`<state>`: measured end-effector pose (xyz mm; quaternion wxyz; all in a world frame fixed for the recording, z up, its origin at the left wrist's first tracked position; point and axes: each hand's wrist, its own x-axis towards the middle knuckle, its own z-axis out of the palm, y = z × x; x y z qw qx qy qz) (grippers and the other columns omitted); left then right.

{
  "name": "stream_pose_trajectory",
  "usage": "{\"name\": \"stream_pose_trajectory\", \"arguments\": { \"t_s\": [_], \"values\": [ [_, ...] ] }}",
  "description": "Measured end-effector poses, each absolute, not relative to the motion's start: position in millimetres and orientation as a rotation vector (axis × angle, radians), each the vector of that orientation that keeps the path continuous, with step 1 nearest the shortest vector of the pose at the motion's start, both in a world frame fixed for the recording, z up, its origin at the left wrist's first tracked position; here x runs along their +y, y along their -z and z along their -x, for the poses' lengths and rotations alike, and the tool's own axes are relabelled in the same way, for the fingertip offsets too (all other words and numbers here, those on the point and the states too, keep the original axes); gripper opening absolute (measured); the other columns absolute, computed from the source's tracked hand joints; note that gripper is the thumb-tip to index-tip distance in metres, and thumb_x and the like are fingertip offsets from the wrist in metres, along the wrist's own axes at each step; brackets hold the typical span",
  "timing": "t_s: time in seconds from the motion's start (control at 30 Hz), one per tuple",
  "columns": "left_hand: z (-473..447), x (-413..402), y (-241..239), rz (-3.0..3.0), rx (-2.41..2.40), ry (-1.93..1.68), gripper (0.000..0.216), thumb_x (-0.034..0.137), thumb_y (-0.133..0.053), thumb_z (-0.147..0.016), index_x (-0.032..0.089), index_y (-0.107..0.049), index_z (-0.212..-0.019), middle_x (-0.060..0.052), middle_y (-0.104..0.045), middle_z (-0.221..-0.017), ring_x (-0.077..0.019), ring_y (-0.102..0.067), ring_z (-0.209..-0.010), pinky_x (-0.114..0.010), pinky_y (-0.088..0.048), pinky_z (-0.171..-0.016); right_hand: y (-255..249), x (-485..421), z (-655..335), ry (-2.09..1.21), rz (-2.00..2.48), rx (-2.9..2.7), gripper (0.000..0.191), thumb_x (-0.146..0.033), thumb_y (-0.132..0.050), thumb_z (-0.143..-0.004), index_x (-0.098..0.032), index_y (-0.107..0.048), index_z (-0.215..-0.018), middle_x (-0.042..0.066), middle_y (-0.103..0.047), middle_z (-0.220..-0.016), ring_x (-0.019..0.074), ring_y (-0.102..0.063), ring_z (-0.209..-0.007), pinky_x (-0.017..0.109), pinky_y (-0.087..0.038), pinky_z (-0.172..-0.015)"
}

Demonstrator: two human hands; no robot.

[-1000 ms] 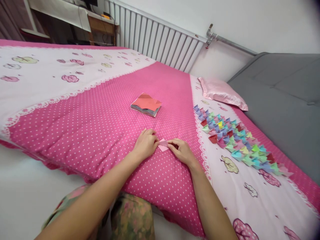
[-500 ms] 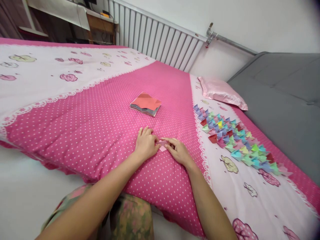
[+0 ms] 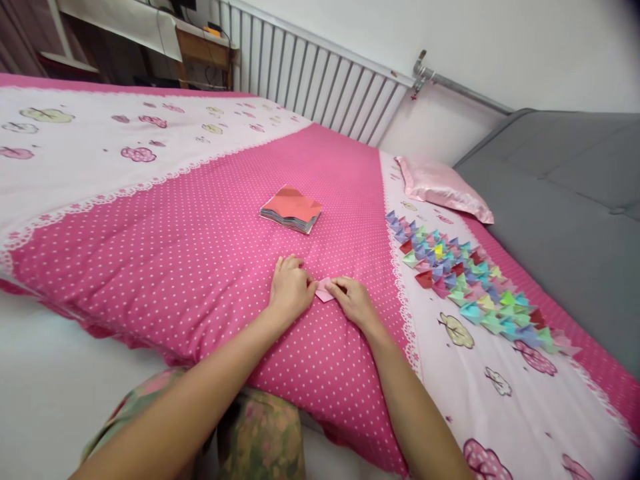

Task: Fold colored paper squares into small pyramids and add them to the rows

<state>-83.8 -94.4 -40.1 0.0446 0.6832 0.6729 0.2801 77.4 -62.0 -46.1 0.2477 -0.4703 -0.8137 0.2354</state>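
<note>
A small piece of folded pink paper (image 3: 325,291) is held between my two hands, just above or on the dotted pink bedspread (image 3: 210,240). My left hand (image 3: 291,287) pinches its left corner between thumb and fingers. On the other side, my right hand (image 3: 352,297) grips the right edge with thumb and forefinger. Beyond the hands lies a stack of square coloured paper (image 3: 293,205) with a red-orange sheet on top. To the right, several rows of small folded paper boats (image 3: 460,270) in many colours stand on the white strip.
A pink satin pillow (image 3: 445,180) rests against the grey headboard (image 3: 560,180). Along the far wall runs a white radiator (image 3: 310,70) with a metal pipe. A wooden desk (image 3: 205,50) stands at the back left. The bed's near edge is by my knees.
The pink paper has been turned or opened slightly between my fingers and shows a flatter pointed shape. Both hands keep hold of it; the paper stack and boats stay put.
</note>
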Motion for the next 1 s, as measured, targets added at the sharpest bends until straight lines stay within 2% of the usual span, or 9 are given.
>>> {"name": "stream_pose_trajectory", "arguments": {
  "t_s": [0.2,0.37,0.47,0.6,0.83,1.0],
  "values": [
    [74,-95,40,-2.022,2.195,-0.819,0.021,0.023,-0.051,-0.074,0.016,-0.069,-0.067,-0.012,-0.061,-0.106,-0.0250,-0.046,-0.111,-0.043,-0.021,-0.107,50,-60,-73,-0.664,1.413,-2.146,0.022,-0.038,-0.051,-0.080,-0.021,-0.065,-0.081,0.000,-0.065,-0.067,0.0140,-0.056,-0.058,0.023,-0.037,-0.054],
    [71,-97,39,-2.044,2.218,-0.826,0.022,0.022,-0.048,-0.077,0.018,-0.069,-0.074,-0.010,-0.062,-0.098,-0.0235,-0.050,-0.104,-0.044,-0.022,-0.106,49,-62,-72,-0.628,1.440,-2.104,0.019,-0.037,-0.055,-0.077,-0.021,-0.061,-0.085,-0.002,-0.062,-0.063,0.0137,-0.054,-0.055,0.023,-0.035,-0.051],
    [73,-97,40,-2.077,2.153,-0.819,0.021,0.022,-0.050,-0.077,0.023,-0.071,-0.079,-0.008,-0.062,-0.104,-0.0240,-0.046,-0.109,-0.046,-0.019,-0.106,49,-63,-73,-0.599,1.379,-2.097,0.019,-0.033,-0.056,-0.076,-0.022,-0.063,-0.090,-0.001,-0.063,-0.068,0.0141,-0.054,-0.059,0.024,-0.037,-0.053],
    [74,-96,43,-2.090,2.118,-0.816,0.020,0.025,-0.052,-0.076,0.025,-0.073,-0.076,-0.008,-0.060,-0.110,-0.0255,-0.042,-0.115,-0.048,-0.015,-0.107,50,-63,-74,-0.576,1.310,-2.118,0.020,-0.028,-0.053,-0.077,-0.023,-0.070,-0.087,0.003,-0.066,-0.080,0.0140,-0.054,-0.062,0.026,-0.041,-0.058],
    [74,-97,42,-2.049,2.115,-0.799,0.021,0.037,-0.057,-0.072,0.026,-0.073,-0.079,-0.008,-0.059,-0.112,-0.0275,-0.041,-0.117,-0.049,-0.013,-0.108,48,-65,-71,-0.617,1.353,-2.083,0.025,-0.034,-0.059,-0.073,-0.020,-0.072,-0.089,0.005,-0.067,-0.076,0.0149,-0.056,-0.062,0.028,-0.046,-0.062],
    [72,-95,38,-2.004,2.130,-0.781,0.018,0.029,-0.058,-0.068,0.026,-0.073,-0.077,-0.008,-0.060,-0.110,-0.0269,-0.043,-0.115,-0.049,-0.013,-0.108,48,-64,-71,-0.651,1.391,-2.067,0.024,-0.021,-0.057,-0.070,-0.022,-0.072,-0.089,0.004,-0.069,-0.083,0.0161,-0.060,-0.070,0.029,-0.048,-0.069]
  ]
}}
